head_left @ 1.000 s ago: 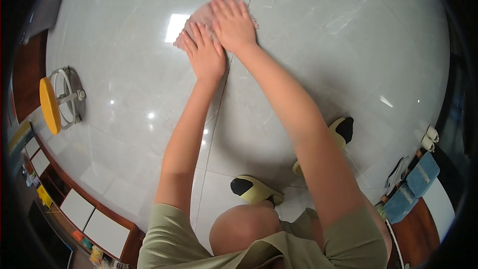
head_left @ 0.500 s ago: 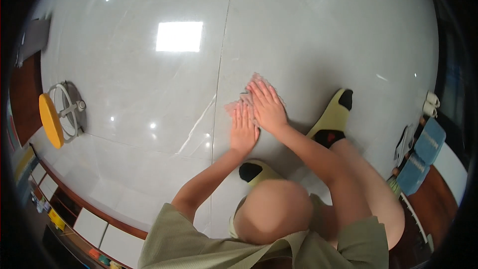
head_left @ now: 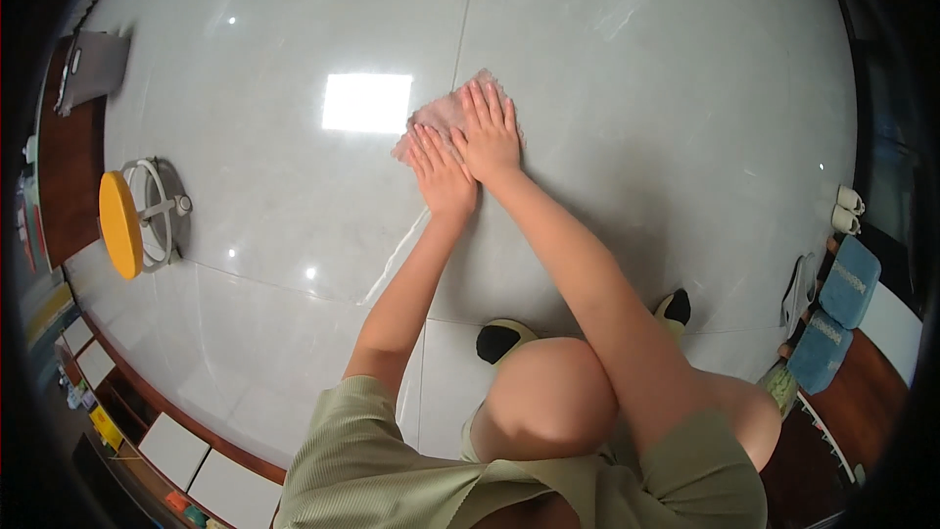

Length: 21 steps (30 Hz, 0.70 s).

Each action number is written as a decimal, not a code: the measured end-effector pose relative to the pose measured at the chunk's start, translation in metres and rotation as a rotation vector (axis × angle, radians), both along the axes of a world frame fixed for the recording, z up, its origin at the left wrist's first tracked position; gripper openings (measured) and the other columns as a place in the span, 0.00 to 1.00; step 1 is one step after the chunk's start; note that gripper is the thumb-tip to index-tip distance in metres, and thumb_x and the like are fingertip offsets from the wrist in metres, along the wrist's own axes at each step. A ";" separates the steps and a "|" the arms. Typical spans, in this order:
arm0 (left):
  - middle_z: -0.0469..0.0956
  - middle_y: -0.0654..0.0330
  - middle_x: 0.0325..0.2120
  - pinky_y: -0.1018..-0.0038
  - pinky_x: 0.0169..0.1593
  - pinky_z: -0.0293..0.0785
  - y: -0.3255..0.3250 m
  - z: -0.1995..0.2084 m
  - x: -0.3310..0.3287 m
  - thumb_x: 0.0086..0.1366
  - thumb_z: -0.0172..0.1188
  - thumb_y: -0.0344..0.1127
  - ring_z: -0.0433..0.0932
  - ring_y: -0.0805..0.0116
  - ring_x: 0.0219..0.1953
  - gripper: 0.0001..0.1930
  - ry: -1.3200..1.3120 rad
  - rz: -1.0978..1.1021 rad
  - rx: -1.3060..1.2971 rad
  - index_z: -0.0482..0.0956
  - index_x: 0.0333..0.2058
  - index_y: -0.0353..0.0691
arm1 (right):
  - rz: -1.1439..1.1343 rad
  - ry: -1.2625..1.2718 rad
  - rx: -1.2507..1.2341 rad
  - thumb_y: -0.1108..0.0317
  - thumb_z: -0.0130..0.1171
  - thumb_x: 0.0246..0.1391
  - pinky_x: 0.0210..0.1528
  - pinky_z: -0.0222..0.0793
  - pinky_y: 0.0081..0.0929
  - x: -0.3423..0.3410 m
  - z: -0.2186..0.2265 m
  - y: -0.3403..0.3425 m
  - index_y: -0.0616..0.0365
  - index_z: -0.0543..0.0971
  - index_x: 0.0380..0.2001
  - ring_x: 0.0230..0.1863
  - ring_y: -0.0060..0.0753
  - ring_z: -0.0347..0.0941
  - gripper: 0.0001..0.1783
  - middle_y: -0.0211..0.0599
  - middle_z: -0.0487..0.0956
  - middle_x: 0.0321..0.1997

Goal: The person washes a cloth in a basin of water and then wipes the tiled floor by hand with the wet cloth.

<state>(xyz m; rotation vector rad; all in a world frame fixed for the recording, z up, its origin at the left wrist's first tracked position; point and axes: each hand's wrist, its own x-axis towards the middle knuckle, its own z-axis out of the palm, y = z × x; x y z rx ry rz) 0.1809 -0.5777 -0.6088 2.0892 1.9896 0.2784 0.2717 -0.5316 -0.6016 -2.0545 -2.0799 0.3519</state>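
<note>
A pink cloth (head_left: 446, 116) with scalloped edges lies spread on the glossy grey tile floor (head_left: 607, 88). My left hand (head_left: 443, 174) rests flat on its near left part, fingers stretched forward. Beside it, my right hand (head_left: 492, 142) presses flat on the right part with fingers extended. The two hands touch or nearly touch at the thumbs. Parts of the cloth under the palms are hidden.
A round yellow stool (head_left: 120, 225) with a grey wheeled base stands at the left. Behind it is a grey bin (head_left: 96, 69). White-fronted cabinets (head_left: 174, 449) line the lower left. Blue cushions (head_left: 848, 281) and white shoes (head_left: 847, 211) are at the right. My socked foot (head_left: 504, 341) is close by.
Both hands have slid forward and a little left across the floor with the cloth, which now lies more spread out. My right foot appears drawn back nearer my body.
</note>
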 end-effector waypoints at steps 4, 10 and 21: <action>0.42 0.37 0.64 0.54 0.67 0.31 -0.022 -0.002 0.036 0.63 0.37 0.45 0.35 0.42 0.67 0.35 0.018 -0.059 -0.069 0.42 0.62 0.24 | 0.098 -0.035 -0.001 0.52 0.44 0.56 0.70 0.31 0.39 0.044 -0.008 -0.028 0.50 0.53 0.65 0.71 0.32 0.39 0.35 0.28 0.50 0.70; 0.50 0.39 0.62 0.51 0.67 0.31 -0.089 0.019 0.145 0.61 0.42 0.47 0.40 0.41 0.66 0.35 0.246 -0.554 -0.270 0.55 0.59 0.23 | 0.222 -0.237 -0.127 0.57 0.45 0.56 0.69 0.36 0.37 0.179 0.014 -0.112 0.53 0.56 0.64 0.70 0.32 0.43 0.33 0.30 0.52 0.69; 0.52 0.40 0.61 0.51 0.67 0.36 -0.142 0.005 0.192 0.60 0.46 0.49 0.42 0.42 0.66 0.36 0.053 -0.629 -0.165 0.55 0.59 0.24 | 0.474 -0.090 -0.061 0.58 0.49 0.51 0.68 0.41 0.39 0.259 0.018 -0.135 0.54 0.63 0.60 0.69 0.35 0.48 0.32 0.34 0.59 0.66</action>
